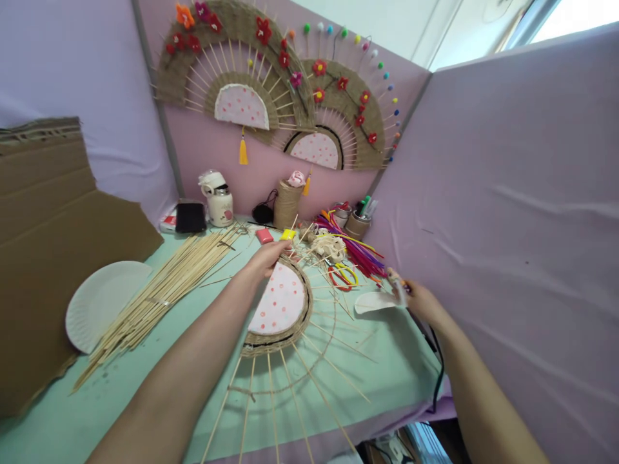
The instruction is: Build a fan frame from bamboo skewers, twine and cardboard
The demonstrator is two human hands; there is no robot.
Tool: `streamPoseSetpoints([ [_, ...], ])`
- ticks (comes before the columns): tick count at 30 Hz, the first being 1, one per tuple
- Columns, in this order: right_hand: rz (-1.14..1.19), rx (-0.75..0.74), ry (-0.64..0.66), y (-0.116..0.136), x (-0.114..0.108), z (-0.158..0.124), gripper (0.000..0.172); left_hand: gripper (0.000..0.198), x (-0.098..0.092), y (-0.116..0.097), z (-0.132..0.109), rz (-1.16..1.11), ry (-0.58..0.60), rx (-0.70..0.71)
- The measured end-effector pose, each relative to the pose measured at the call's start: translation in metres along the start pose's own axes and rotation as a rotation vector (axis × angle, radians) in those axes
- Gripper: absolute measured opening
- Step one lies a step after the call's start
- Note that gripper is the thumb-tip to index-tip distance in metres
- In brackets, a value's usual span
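My left hand (271, 255) is closed on the far end of a half-round fan (283, 298). White dotted fabric covers the fan's middle, twine rims it, and thin bamboo sticks spread outward, crossed by a curved strand of twine. At the table's right edge, my right hand (422, 303) grips a glue gun (399, 287), partly hidden by the fingers. A black cord (439, 370) hangs below that hand. Just left of the glue gun lies a white curved piece (374, 302). Red and yellow scissors (343, 277) rest between the fan and the right hand.
Bamboo sticks (159, 290) in a bundle overlap a paper plate (104, 299) and stand near cardboard (58, 258). At the back are a bottle (220, 205), a twine spool (289, 205), pipe cleaners (360, 254) and a pen holder (358, 225). Finished fans (232, 80) hang on the partition.
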State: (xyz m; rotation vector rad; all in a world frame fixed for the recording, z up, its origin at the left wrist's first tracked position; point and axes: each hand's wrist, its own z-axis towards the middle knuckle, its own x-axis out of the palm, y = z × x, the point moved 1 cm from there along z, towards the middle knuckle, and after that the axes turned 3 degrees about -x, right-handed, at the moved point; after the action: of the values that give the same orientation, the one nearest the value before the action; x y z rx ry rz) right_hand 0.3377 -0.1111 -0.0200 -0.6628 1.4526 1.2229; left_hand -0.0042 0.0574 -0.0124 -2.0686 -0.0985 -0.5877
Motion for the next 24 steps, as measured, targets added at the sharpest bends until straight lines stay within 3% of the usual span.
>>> streamPoseSetpoints([
  [4,-0.136,0.002,0.139,-0.015,0.029,-0.005,0.027,0.014,-0.002,0.001,0.002,0.009,0.005,0.004],
  [8,-0.271,0.029,0.141,-0.007,0.018,-0.003,0.037,0.014,-0.004,0.003,0.005,0.013,0.01,0.0],
  [11,-0.228,-0.056,-0.039,0.029,-0.005,0.005,0.041,0.015,-0.003,0.004,0.005,0.013,0.012,0.0],
  [14,0.037,-0.372,-0.202,0.09,-0.018,0.018,0.033,0.016,-0.001,0.002,0.003,0.02,0.011,-0.006],
  [16,0.107,-0.54,-0.205,0.132,-0.014,0.029,0.028,0.015,0.0,0.001,0.001,0.029,0.007,-0.01],
  [19,0.087,-0.61,-0.184,0.177,0.004,0.047,0.026,0.014,0.002,-0.001,-0.002,0.035,0.005,-0.008],
  [21,0.062,-0.616,-0.129,0.192,0.016,0.054,0.019,0.013,0.002,-0.001,-0.003,0.033,0.007,-0.004],
  [24,0.048,-0.6,-0.133,0.196,0.02,0.054,0.012,0.013,0.002,0.0,-0.001,0.019,0.006,-0.004],
])
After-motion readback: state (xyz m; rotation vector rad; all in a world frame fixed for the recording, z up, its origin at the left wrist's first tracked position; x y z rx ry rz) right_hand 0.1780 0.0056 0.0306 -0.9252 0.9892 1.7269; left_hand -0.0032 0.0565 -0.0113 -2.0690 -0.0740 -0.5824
